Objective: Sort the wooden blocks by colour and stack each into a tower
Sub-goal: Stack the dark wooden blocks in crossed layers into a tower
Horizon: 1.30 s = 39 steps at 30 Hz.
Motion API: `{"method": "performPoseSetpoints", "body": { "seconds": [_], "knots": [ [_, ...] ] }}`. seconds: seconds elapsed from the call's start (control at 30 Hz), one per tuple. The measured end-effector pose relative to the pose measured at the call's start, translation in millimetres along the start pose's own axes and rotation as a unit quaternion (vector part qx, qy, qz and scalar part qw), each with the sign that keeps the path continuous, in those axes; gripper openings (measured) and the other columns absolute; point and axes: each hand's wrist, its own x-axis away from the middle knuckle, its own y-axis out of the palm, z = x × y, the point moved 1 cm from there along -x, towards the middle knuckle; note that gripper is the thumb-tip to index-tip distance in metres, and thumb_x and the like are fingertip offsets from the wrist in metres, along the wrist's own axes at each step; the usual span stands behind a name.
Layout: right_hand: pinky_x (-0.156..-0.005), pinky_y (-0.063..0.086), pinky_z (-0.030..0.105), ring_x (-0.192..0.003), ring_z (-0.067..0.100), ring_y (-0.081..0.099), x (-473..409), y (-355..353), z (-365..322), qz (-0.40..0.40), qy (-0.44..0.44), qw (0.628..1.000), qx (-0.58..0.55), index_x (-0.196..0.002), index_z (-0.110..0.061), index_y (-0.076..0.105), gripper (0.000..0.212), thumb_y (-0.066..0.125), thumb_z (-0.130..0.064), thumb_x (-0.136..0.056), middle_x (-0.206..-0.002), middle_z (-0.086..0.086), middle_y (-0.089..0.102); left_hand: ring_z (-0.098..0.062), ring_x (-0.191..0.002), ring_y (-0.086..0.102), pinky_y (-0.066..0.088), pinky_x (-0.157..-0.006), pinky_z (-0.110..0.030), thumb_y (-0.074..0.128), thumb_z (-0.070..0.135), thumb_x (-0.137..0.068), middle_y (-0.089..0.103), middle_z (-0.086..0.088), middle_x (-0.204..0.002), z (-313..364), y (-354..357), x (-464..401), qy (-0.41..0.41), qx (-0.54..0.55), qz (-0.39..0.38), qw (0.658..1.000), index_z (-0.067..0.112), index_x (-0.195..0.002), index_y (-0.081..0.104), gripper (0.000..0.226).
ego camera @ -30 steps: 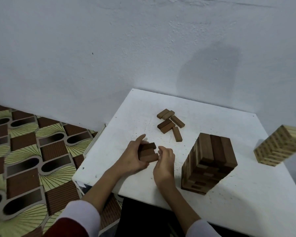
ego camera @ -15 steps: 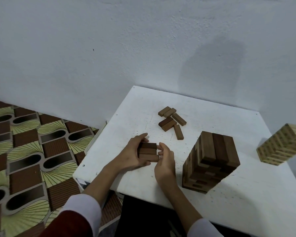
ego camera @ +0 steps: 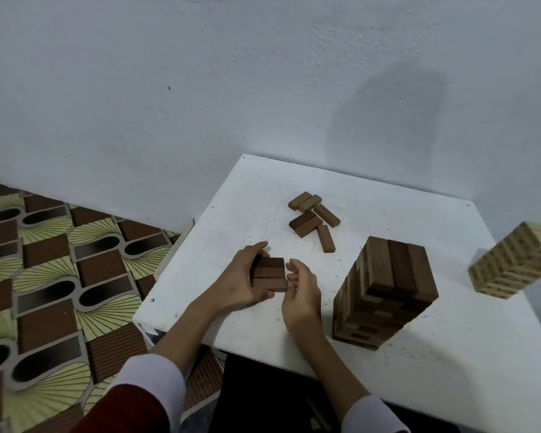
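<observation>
Both towers stand mostly built; the left hand [ego camera: 242, 278] grips three dark blocks [ego camera: 269, 274], the right hand [ego camera: 302, 285] loosely curled touches them, and six loose blocks [ego camera: 313, 217] remain far on the desk [ego camera: 450, 354].

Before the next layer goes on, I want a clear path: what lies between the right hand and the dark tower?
Head view: only bare white table lies between the right hand and the dark tower; the loose blocks sit farther back.

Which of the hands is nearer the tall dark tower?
Right. The right hand lies just left of the dark tower; the left hand is farther, beyond the block bundle.
</observation>
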Motion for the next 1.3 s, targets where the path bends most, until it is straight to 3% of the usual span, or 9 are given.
{"method": "performPoseSetpoints", "body": {
  "seconds": [0.2,0.67,0.77,0.83,0.9,0.97,1.03,1.17,1.3],
  "knots": [
    [-0.097,0.042,0.022,-0.102,0.008,0.05,0.8,1.2,2.1,-0.004,-0.018,1.0,0.0,-0.13,-0.015,0.047,0.047,0.039,0.009,-0.09,-0.118,0.0,0.049,-0.004,-0.115,0.043,0.031,-0.086,0.001,0.08,0.017,-0.07,0.045,0.009,-0.125,0.5,-1.1,0.0,0.003,-0.01,0.004,1.0,0.022,-0.143,0.03,0.089],
    [-0.095,0.041,0.02,-0.102,0.008,0.049,0.6,-1.6,-3.0,-0.028,0.002,1.0,-0.01,-0.13,-0.017,0.048,0.044,0.036,0.004,-0.093,-0.12,0.001,0.049,-0.006,-0.111,0.049,0.038,-0.087,-0.006,0.085,0.02,-0.065,0.048,0.01,-0.118,5.5,-4.2,-0.3,-0.022,0.012,0.01,1.0,0.023,-0.14,0.036,0.089],
    [-0.085,0.043,0.013,-0.102,0.007,0.051,3.1,-5.1,-5.8,-0.036,-0.001,0.998,-0.055,-0.127,-0.02,0.05,0.036,0.041,-0.006,-0.096,-0.117,0.001,0.049,-0.002,-0.107,0.052,0.046,-0.089,-0.013,0.086,0.016,-0.063,0.051,0.011,-0.116,9.1,-5.7,-0.6,-0.036,0.031,0.023,0.999,0.023,-0.137,0.04,0.087],
    [-0.076,0.043,0.007,-0.104,0.009,0.051,4.8,-7.0,-9.6,-0.048,0.001,0.995,-0.085,-0.129,-0.022,0.049,0.034,0.042,-0.01,-0.097,-0.118,0.001,0.049,-0.001,-0.103,0.053,0.046,-0.08,-0.007,0.086,0.013,-0.062,0.051,0.008,-0.115,15.1,-8.1,-0.3,-0.047,0.052,0.035,0.997,0.022,-0.135,0.041,0.086],
    [-0.086,0.045,0.013,-0.111,0.01,0.05,8.0,-6.9,-13.8,-0.063,-0.012,0.993,-0.095,-0.135,-0.022,0.044,0.039,0.044,-0.013,-0.097,-0.124,0.001,0.047,-0.003,-0.103,0.054,0.045,-0.073,-0.003,0.087,0.015,-0.06,0.052,0.007,-0.113,24.2,-13.6,0.4,-0.057,0.072,0.051,0.994,0.025,-0.132,0.042,0.086],
    [-0.102,0.041,0.026,-0.122,0.011,0.046,13.3,-5.7,-21.2,-0.076,-0.042,0.991,-0.106,-0.14,-0.023,0.038,0.045,0.045,-0.013,-0.097,-0.136,0.0,0.044,-0.004,-0.104,0.054,0.047,-0.079,-0.008,0.087,0.02,-0.055,0.053,0.009,-0.11,33.7,-23.1,1.1,-0.048,0.078,0.069,0.993,0.029,-0.128,0.042,0.086],
    [-0.108,0.037,0.028,-0.13,0.011,0.041,16.7,-6.3,-33.0,-0.072,-0.084,0.985,-0.129,-0.141,-0.02,0.036,0.049,0.045,-0.005,-0.096,-0.144,-0.003,0.04,-0.008,-0.105,0.054,0.048,-0.086,-0.017,0.087,0.012,-0.057,0.054,0.008,-0.11,42.9,-34.8,0.8,-0.026,0.085,0.083,0.993,0.03,-0.127,0.042,0.084],
    [-0.095,0.038,0.008,-0.118,-0.005,0.049,17.1,-19.6,-69.1,-0.042,-0.105,0.971,-0.209,-0.137,-0.018,0.041,0.051,0.04,0.008,-0.093,-0.137,-0.005,0.047,-0.006,-0.106,0.054,0.047,-0.09,-0.021,0.086,0.009,-0.06,0.057,0.01,-0.11,71.3,-57.3,1.8,0.012,0.09,0.109,0.99,0.029,-0.129,0.043,0.083],
    [-0.1,0.043,0.021,-0.118,0.006,0.053,19.7,-45.0,-109.3,0.015,-0.136,0.961,-0.241,-0.133,-0.019,0.045,0.052,0.04,0.011,-0.09,-0.134,0.001,0.052,-0.004,-0.109,0.054,0.047,-0.091,-0.022,0.082,0.031,-0.051,0.059,0.016,-0.108,114.2,-72.8,2.4,0.052,0.106,0.124,0.985,0.031,-0.129,0.043,0.088]
  ]
}}
